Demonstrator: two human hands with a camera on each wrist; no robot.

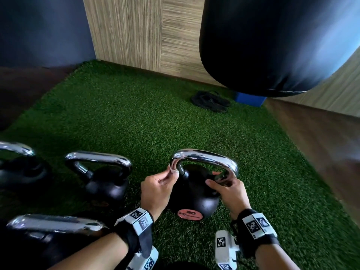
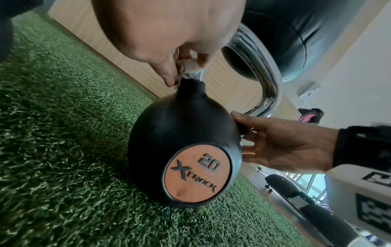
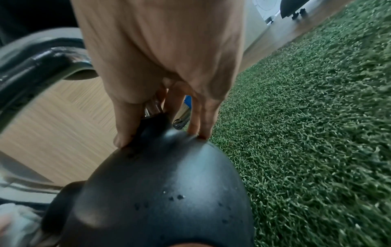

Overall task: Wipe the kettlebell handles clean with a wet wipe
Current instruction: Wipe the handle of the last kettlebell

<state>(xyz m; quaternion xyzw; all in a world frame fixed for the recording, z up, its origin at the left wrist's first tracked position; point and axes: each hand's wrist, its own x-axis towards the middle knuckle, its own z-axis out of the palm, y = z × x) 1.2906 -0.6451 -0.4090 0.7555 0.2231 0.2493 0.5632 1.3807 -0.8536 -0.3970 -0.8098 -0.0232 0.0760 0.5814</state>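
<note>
Black kettlebell [image 1: 194,193] sits tilted on the green turf [image 1: 136,117], its chrome handle [image 1: 204,155] arching up. The left hand [image 1: 155,189] has its grip pinched tight on a small crumpled wipe [image 1: 174,171], pressing it against the handle's left leg just above the ball. Over on the other leg, the right hand [image 1: 229,190] has its grip curled round the chrome. Three more kettlebells [image 1: 105,178] stand off to the left.
</note>
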